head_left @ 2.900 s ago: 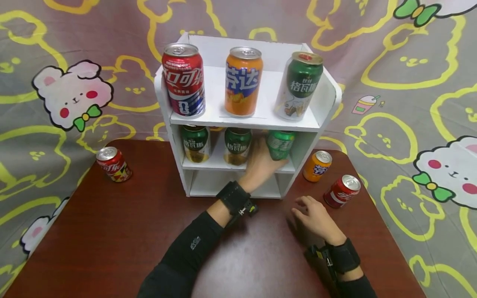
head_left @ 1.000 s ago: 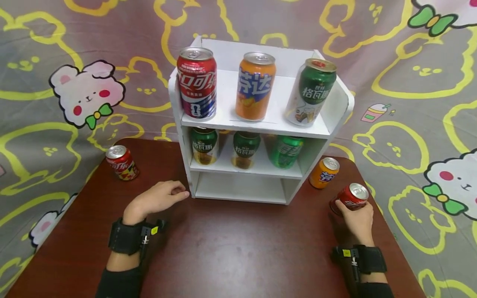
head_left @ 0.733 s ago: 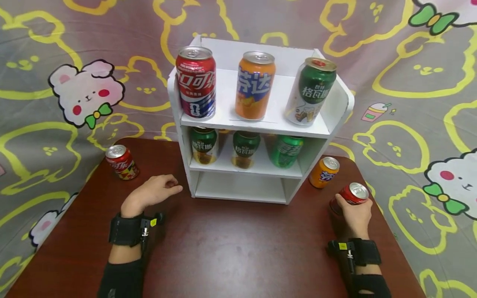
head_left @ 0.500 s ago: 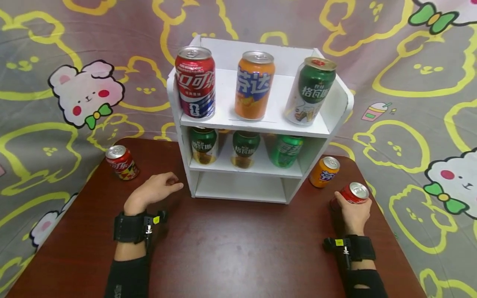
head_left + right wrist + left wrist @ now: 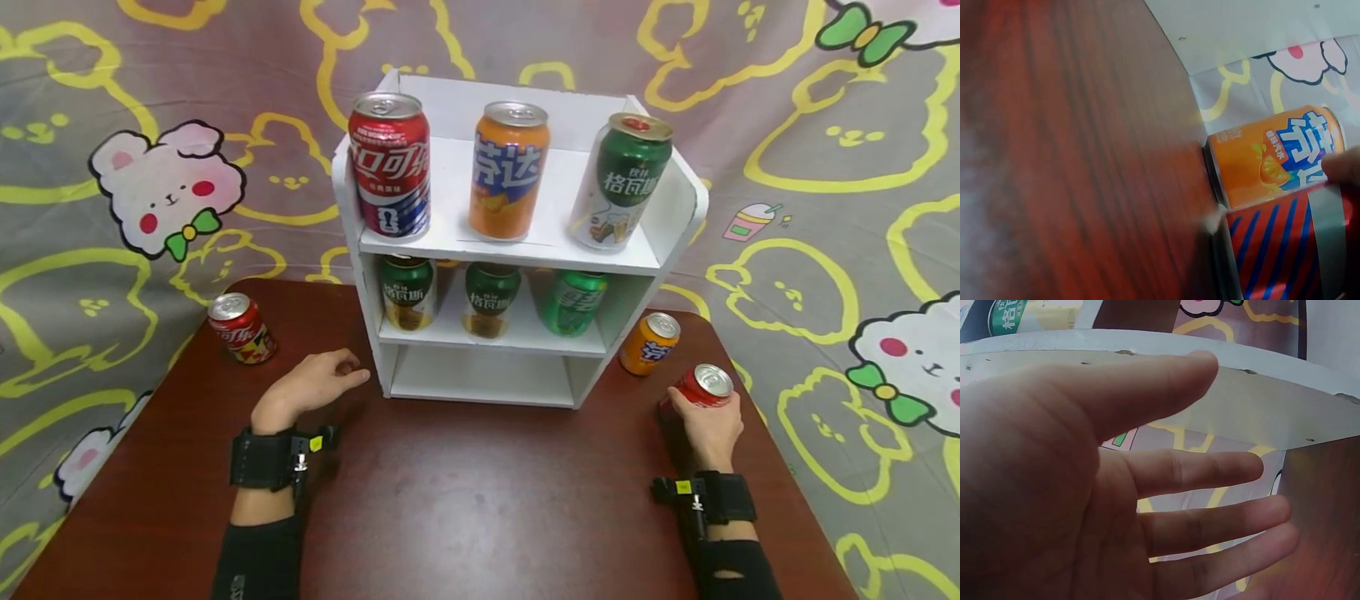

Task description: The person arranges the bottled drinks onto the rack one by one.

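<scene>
My right hand holds a small red cola can that stands on the right of the table, thumb on its left side. In the right wrist view the can's striped red side shows, with the thumb tip coming in at the right edge. Just behind it is a small orange soda can. My left hand holds nothing and stays beside the lower left of the white shelf. Its fingers look extended and apart in the left wrist view.
A red cola can, an orange can and a green-and-white can stand on top. Two kvass cans and a bright green can fill the middle level. Another small red can stands left on the brown table.
My left hand has left the bright green can on the middle level and drawn back to the shelf's left. My right hand has moved right and taken hold of the small red can.
</scene>
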The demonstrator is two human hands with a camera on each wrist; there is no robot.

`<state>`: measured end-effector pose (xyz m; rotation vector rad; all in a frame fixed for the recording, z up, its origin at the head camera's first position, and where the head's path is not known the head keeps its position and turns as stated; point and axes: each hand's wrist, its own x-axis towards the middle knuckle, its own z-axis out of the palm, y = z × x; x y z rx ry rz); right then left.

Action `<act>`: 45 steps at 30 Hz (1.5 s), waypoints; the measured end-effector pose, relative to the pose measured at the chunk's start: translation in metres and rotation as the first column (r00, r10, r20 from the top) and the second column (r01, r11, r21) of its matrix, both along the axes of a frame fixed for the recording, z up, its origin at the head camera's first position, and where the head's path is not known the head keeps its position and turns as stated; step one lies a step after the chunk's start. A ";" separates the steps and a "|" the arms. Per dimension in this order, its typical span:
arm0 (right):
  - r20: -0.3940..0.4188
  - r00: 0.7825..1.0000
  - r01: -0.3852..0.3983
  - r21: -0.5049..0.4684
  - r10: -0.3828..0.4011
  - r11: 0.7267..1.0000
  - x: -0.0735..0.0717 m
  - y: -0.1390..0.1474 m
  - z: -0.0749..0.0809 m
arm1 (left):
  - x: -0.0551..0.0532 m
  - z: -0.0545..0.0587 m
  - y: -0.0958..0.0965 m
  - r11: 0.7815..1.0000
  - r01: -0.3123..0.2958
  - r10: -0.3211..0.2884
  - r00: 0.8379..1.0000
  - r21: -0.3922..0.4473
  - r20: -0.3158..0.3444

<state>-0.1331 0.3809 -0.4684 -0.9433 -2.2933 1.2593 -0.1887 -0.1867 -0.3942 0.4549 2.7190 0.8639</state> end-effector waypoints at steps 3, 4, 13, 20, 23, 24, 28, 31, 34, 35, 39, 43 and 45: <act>0.010 0.997 -0.076 0.042 0.076 0.996 0.005 -0.003 0.001 | -0.001 0.000 0.000 1.000 0.009 -0.009 1.000 -0.004 -0.006; 0.014 0.995 -0.103 0.054 0.103 0.993 0.007 -0.005 0.002 | -0.002 0.000 0.000 1.000 0.012 -0.012 1.000 -0.006 -0.010; 0.003 0.934 -0.357 0.091 0.358 0.930 0.022 -0.021 0.013 | -0.001 -0.003 -0.003 1.000 0.002 -0.002 1.000 -0.015 -0.003; -0.009 0.851 -0.520 0.131 0.526 0.844 0.035 -0.028 0.017 | -0.002 -0.004 -0.001 1.000 0.002 -0.002 1.000 -0.012 -0.008; -0.024 0.819 -0.564 0.155 0.574 0.811 0.037 -0.031 0.019 | -0.002 -0.004 0.000 1.000 0.008 -0.008 1.000 -0.019 -0.007; -0.028 0.808 -0.578 0.155 0.589 0.801 0.037 -0.032 0.020 | -0.002 -0.004 0.000 1.000 0.008 -0.008 1.000 -0.024 -0.008; -0.044 0.764 -0.636 0.123 0.644 0.762 0.040 -0.037 0.023 | -0.001 -0.004 0.000 0.999 0.002 -0.002 1.000 -0.034 -0.006; -0.048 0.730 -0.676 0.103 0.682 0.730 0.042 -0.042 0.027 | 0.001 -0.003 0.000 0.999 -0.003 0.003 1.000 -0.038 -0.002; -0.052 0.699 -0.706 0.108 0.713 0.700 0.043 -0.048 0.032 | 0.001 -0.002 0.000 0.999 -0.003 0.003 1.000 -0.040 0.001; -0.055 0.686 -0.717 0.114 0.725 0.687 0.043 -0.051 0.033 | 0.001 -0.002 0.000 0.999 -0.003 0.003 1.000 -0.044 0.001; -0.075 0.635 -0.760 0.123 0.769 0.639 0.043 -0.060 0.037 | 0.002 -0.001 0.002 0.998 -0.009 0.008 1.000 -0.069 -0.016; -0.120 0.577 -0.806 0.080 0.808 0.587 0.041 -0.072 0.041 | 0.004 0.005 0.007 0.995 -0.015 0.011 0.999 -0.094 -0.042; -0.151 0.545 -0.827 0.063 0.825 0.558 0.039 -0.079 0.043 | 0.004 0.006 0.008 0.995 -0.019 0.013 0.999 -0.101 -0.051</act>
